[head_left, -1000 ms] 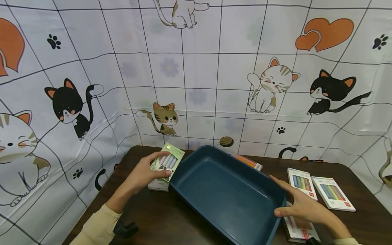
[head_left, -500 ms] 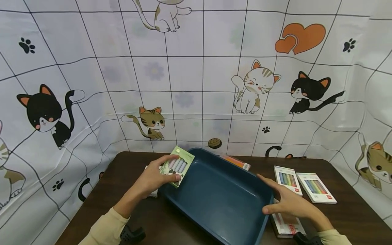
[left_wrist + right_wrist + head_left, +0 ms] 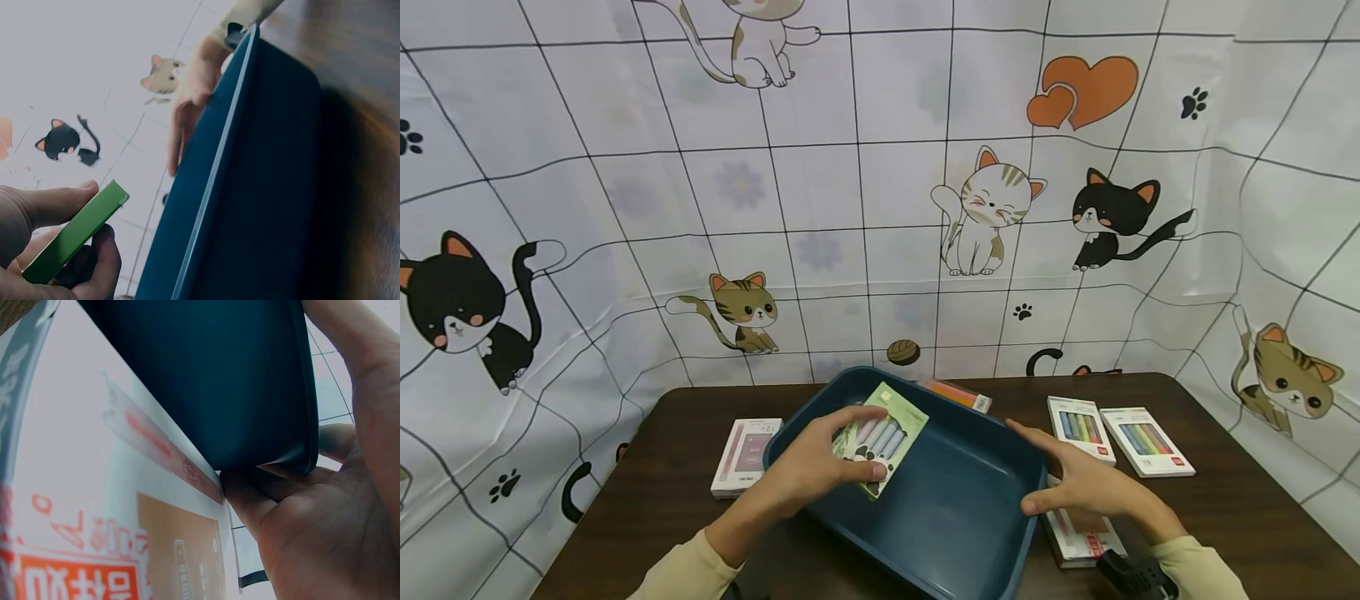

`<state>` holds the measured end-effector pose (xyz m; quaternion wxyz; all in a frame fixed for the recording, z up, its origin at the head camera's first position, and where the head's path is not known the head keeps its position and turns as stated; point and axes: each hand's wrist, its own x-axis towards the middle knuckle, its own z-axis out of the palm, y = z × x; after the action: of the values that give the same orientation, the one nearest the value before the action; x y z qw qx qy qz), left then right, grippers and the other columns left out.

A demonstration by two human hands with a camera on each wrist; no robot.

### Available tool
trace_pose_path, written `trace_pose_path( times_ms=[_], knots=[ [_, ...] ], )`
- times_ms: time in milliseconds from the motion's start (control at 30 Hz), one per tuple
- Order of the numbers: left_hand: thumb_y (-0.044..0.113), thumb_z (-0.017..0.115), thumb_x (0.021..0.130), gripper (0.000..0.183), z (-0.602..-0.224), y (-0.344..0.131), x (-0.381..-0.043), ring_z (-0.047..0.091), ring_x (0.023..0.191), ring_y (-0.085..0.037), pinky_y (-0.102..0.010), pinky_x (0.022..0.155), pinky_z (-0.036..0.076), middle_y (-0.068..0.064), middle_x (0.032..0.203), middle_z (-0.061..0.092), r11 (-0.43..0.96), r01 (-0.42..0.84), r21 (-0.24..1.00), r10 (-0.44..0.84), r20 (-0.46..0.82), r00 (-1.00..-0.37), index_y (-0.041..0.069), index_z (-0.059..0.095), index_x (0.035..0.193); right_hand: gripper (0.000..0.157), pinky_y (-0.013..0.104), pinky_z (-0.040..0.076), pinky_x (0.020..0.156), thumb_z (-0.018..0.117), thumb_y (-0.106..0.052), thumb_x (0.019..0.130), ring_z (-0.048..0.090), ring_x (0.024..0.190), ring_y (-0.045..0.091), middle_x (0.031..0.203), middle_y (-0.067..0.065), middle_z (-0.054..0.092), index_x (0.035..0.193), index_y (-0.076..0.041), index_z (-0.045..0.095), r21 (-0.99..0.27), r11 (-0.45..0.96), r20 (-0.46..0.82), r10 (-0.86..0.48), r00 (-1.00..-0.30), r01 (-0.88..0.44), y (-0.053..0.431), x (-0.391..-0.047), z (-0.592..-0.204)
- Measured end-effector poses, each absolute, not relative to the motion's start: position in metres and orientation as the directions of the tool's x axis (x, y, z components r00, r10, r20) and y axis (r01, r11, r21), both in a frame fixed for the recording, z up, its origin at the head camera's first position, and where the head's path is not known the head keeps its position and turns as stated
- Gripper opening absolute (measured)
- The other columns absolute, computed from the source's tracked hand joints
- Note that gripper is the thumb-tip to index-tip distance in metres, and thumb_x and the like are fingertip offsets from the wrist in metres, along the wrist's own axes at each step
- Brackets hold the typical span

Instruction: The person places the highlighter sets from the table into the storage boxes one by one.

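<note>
Bin [image 3: 977, 533] interior open; right hand [image 3: 1078, 487] blocks its right rim, 2 boxes [image 3: 1120, 429] beyond.

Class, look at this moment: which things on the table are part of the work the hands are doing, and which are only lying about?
In hand:
left hand grips the green pen box over the blue tray
right hand on the tray's right rim

Lying about:
pink box
orange pack behind the tray
two white pen boxes
box under the right hand
</note>
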<state>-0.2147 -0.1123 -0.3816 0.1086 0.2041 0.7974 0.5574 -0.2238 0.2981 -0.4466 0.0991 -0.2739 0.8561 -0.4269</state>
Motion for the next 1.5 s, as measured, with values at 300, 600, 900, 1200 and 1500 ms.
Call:
trace_pose_path(
  times_ms=[300, 600, 900, 1200, 1500],
  knots=[
    [0.017, 0.09, 0.08, 0.068, -0.385, -0.09, -0.207, 0.053, 0.097, -0.029, -0.038, 0.077, 0.048, -0.013, 0.116, 0.053, 0.289, 0.138, 0.947, 0.473, -0.016, -0.881, 0.021, 0.061, 0.142, 0.103, 0.073, 0.034, 0.1, 0.085, -0.027, 0.083, 0.024, 0.143, 0.053, 0.163, 0.023, 0.023, 0.164, -0.026, 0.021, -0.793, 0.49, 0.047, -0.543, -0.839, -0.361, 0.298, -0.224, -0.447],
    [0.009, 0.089, 0.08, 0.067, -0.388, -0.065, -0.202, 0.054, 0.096, -0.029, -0.036, 0.076, 0.051, -0.014, 0.114, 0.054, 0.212, 0.087, 0.973, 0.51, -0.035, -0.859, 0.018, 0.061, 0.141, 0.104, 0.073, 0.033, 0.102, 0.086, -0.023, 0.083, 0.025, 0.143, 0.052, 0.162, 0.023, 0.024, 0.164, -0.022, 0.022, -0.805, 0.475, 0.05, -0.541, -0.84, -0.354, 0.298, -0.225, -0.447],
    [0.001, 0.087, 0.08, 0.064, -0.394, -0.047, -0.196, 0.058, 0.094, -0.029, -0.038, 0.073, 0.056, -0.015, 0.113, 0.056, 0.136, -0.041, 0.99, 0.551, -0.11, -0.827, 0.019, 0.064, 0.137, 0.104, 0.073, 0.031, 0.103, 0.086, -0.025, 0.083, 0.027, 0.142, 0.052, 0.162, 0.023, 0.025, 0.164, -0.021, 0.022, -0.809, 0.475, 0.047, -0.538, -0.842, -0.348, 0.298, -0.224, -0.447],
    [-0.003, 0.084, 0.082, 0.063, -0.406, -0.039, -0.194, 0.061, 0.093, -0.03, -0.04, 0.072, 0.057, -0.017, 0.114, 0.056, 0.084, -0.09, 0.992, 0.584, -0.122, -0.803, 0.016, 0.063, 0.139, 0.101, 0.07, 0.032, 0.105, 0.084, -0.023, 0.085, 0.026, 0.144, 0.049, 0.163, 0.02, 0.024, 0.164, -0.024, 0.022, -0.83, 0.45, 0.03, -0.555, -0.831, -0.33, 0.298, -0.225, -0.45],
    [-0.006, 0.084, 0.081, 0.062, -0.411, -0.028, -0.195, 0.06, 0.091, -0.029, -0.038, 0.071, 0.057, -0.017, 0.112, 0.056, 0.098, -0.082, 0.992, 0.577, -0.124, -0.807, 0.017, 0.065, 0.135, 0.103, 0.072, 0.032, 0.103, 0.086, -0.027, 0.083, 0.028, 0.143, 0.049, 0.163, 0.02, 0.026, 0.164, -0.024, 0.023, -0.802, 0.481, 0.048, -0.539, -0.841, -0.354, 0.299, -0.225, -0.446]
  ],
)
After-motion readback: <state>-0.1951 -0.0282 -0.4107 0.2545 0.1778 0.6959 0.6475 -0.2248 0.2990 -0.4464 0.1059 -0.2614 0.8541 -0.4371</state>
